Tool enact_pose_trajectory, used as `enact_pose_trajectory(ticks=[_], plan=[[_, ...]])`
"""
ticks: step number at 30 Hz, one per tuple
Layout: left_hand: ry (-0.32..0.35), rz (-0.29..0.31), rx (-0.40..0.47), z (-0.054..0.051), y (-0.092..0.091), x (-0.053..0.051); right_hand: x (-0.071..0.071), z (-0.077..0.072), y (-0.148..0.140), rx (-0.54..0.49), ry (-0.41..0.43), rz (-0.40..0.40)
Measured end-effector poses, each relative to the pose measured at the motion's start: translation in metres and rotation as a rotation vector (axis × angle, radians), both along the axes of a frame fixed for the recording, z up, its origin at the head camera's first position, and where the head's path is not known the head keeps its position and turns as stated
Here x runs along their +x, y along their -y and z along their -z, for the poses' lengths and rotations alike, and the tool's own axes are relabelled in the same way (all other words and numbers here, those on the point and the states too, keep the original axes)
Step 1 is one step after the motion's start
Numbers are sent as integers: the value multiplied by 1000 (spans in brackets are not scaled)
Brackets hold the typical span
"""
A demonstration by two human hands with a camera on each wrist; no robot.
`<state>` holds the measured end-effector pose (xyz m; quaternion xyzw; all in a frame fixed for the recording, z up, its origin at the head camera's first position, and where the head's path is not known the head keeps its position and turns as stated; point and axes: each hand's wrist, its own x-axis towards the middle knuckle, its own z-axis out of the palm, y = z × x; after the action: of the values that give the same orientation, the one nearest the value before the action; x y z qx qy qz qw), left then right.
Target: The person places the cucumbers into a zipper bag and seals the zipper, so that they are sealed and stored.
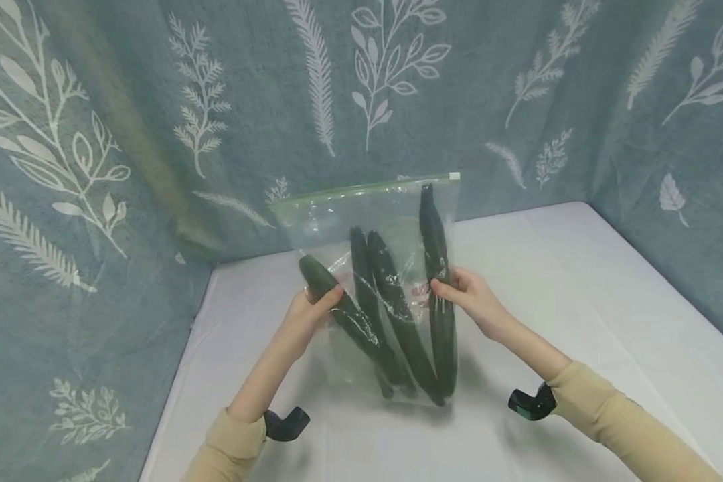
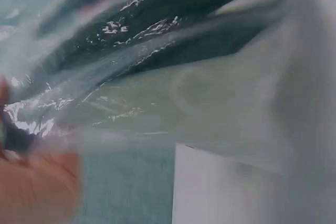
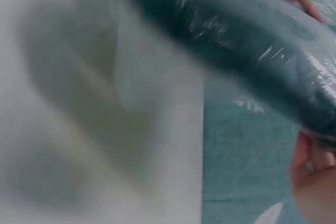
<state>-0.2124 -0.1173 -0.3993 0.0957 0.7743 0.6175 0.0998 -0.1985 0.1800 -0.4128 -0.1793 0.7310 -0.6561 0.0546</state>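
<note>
A clear zip bag [image 1: 316, 224] is held up above the table, its green-tinted top strip uppermost and a white slider [image 1: 454, 177] at the right end. Inside it are several long dark green cucumbers [image 1: 397, 311], some leaning and crossing near the bottom. My left hand [image 1: 304, 314] grips the bag's left side, thumb in front over the leftmost cucumber [image 1: 319, 276]. On the opposite side my right hand [image 1: 476, 301] grips the bag around the rightmost cucumber [image 1: 435, 231], thumb in front and fingers behind. Both wrist views are partly blurred; shiny plastic covers the cucumbers there.
A white-covered table [image 1: 536, 268] lies beneath the bag. Green-blue curtains [image 1: 247, 87] with white leaf patterns hang behind it and at both sides. Dark wrist devices [image 1: 288, 425] sit at the sleeve cuffs [image 1: 237, 435].
</note>
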Motion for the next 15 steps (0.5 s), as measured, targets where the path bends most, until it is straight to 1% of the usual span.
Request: enact_pose_trajectory(ticks=[2,3,5,7,9,11,13,14,15], plan=[[156,15,37,-1,-7,-9,-4,3,-4,-24,146,36],[236,35,46,1,-10,-13,-5,7,-7,-25,217,51],[382,59,54,11,-14,-19,-9,20,-10,-12,338,41],[471,68,30,25,-16,-22,-13,37,-13,61,405,35],[525,70,11,40,-17,-24,-16,52,-14,146,421,15],[541,28,-5,54,-17,-24,-19,64,-14,227,393,16],[530,-12,-48,64,-16,-24,-21,71,-12,330,327,38],[523,-34,-89,68,-16,-23,-22,73,-11,399,279,63],[504,-51,-147,71,-15,-22,-22,74,-10,473,231,92]])
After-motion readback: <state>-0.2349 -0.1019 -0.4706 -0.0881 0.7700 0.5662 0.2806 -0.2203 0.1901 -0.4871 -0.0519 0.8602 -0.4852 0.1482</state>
